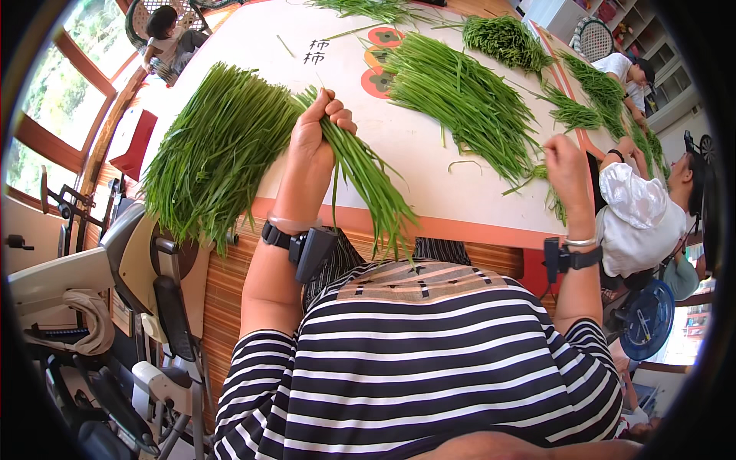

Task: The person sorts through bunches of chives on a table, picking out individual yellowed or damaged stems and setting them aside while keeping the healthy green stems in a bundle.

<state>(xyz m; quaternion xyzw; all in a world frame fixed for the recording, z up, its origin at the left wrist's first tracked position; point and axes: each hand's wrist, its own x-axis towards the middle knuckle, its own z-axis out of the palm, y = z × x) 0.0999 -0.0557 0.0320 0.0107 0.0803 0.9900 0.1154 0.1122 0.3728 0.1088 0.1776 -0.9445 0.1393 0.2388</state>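
Observation:
My left hand (323, 123) is closed round a bunch of green garlic chives (368, 178), whose leafy ends hang down over the table's near edge. Right beside it on the left lies a large heap of chives (224, 138). My right hand (563, 164) is raised over the table's right part with its fingers curled; whether it pinches anything is too small to tell. Some loose chive scraps (539, 171) lie close by it. Between the hands, a second broad pile of chives (460, 98) rests on the white table top (345, 190).
A darker bundle of greens (503, 43) lies at the back right. Another table with chives (595, 86) adjoins on the right, where people in white tops (638, 218) work. A child (167, 37) sits at the far left. Exercise equipment (167, 310) stands at my left.

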